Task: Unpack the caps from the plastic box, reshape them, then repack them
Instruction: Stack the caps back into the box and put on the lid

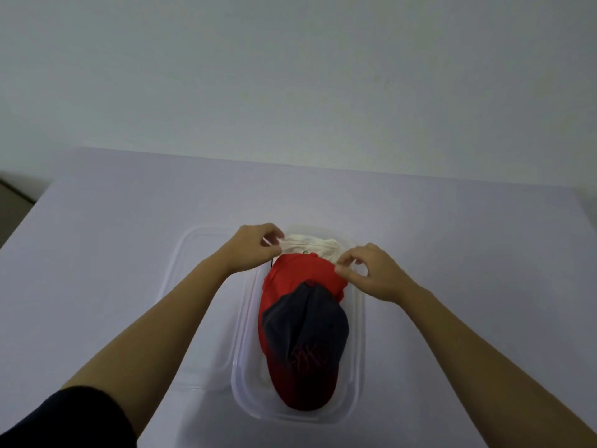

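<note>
A clear plastic box lies on the table with caps stacked inside it. A navy cap with red stitching and a red brim lies on top, over a red cap. At the far end a white cap sticks out from under the red one. My left hand pinches the white cap's left edge. My right hand pinches the cap fabric at the right edge, where white meets red.
The box's clear lid lies flat on the table just left of the box, partly under my left forearm. The white table spreads wide on both sides; a plain wall stands behind its far edge.
</note>
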The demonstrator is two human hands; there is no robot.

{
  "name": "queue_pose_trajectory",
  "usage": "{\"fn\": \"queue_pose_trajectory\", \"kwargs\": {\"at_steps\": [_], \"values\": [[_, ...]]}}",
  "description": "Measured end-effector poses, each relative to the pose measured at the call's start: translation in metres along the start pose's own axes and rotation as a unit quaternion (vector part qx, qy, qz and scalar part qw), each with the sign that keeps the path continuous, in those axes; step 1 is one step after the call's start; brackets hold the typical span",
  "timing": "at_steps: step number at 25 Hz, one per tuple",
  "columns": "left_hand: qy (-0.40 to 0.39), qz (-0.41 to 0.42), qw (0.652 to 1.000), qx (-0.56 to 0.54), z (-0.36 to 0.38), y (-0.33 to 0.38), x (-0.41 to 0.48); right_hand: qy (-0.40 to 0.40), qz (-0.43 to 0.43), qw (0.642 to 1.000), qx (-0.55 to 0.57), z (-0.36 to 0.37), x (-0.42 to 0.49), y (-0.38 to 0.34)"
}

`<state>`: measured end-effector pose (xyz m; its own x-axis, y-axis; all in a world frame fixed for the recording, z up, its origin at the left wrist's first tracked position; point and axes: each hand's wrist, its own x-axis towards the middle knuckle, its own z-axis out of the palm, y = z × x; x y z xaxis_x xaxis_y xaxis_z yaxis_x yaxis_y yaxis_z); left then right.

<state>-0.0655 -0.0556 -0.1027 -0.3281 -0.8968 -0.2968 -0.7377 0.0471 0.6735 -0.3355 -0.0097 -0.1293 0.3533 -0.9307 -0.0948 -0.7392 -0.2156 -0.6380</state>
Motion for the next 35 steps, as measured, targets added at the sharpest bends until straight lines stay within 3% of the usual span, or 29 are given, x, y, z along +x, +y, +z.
{"fn": "queue_pose_trajectory", "kwargs": {"at_steps": [1,3,6,8,11,13,16,18,22,25,29,32,33,35], "values": [[-0.042,-0.009,0.999,0.004,0.003,-0.003,-0.008,-0.043,0.002,0.999,-0.021,0.002,-0.004,-0.001],[-0.082,-0.004,0.996,0.042,0.017,-0.007,-0.017,-0.047,0.022,0.997,-0.058,0.011,-0.005,0.0],[0.032,0.006,0.997,0.068,0.038,-0.008,-0.021,-0.016,0.102,0.989,-0.11,0.021,0.002,-0.006],[0.08,-0.009,0.996,0.045,0.047,-0.006,-0.027,-0.002,0.129,0.988,-0.087,0.023,0.0,-0.011],[0.158,0.002,0.987,-0.023,0.049,-0.008,-0.044,0.085,0.076,0.993,-0.018,0.021,-0.019,-0.018],[0.198,0.021,0.977,-0.072,0.045,-0.008,-0.062,0.097,0.03,0.994,0.028,0.024,-0.039,-0.024],[0.078,0.059,0.988,-0.123,0.043,-0.014,-0.086,0.0,0.036,0.999,0.02,0.035,-0.066,-0.032],[0.005,0.069,0.994,-0.081,0.05,-0.02,-0.092,0.008,0.062,0.998,0.0,0.045,-0.072,-0.032],[0.086,0.023,0.996,0.016,0.066,-0.019,-0.086,0.059,0.103,0.987,-0.109,0.061,-0.068,-0.038],[0.127,0.019,0.989,0.071,0.077,-0.015,-0.083,0.066,0.122,0.984,-0.112,0.068,-0.069,-0.039],[0.179,0.038,0.981,-0.06,0.07,-0.024,-0.102,0.179,0.119,0.976,-0.03,0.085,-0.093,-0.043],[0.325,-0.077,0.939,-0.082,0.055,-0.056,-0.114,0.193,0.205,0.956,0.08,0.113,-0.114,-0.058],[0.349,-0.151,0.923,-0.064,0.05,-0.073,-0.117,0.187,0.232,0.947,0.119,0.121,-0.118,-0.063],[0.322,-0.308,0.895,-0.021,0.044,-0.108,-0.126,0.184,0.264,0.933,0.163,0.13,-0.119,-0.066]]}}
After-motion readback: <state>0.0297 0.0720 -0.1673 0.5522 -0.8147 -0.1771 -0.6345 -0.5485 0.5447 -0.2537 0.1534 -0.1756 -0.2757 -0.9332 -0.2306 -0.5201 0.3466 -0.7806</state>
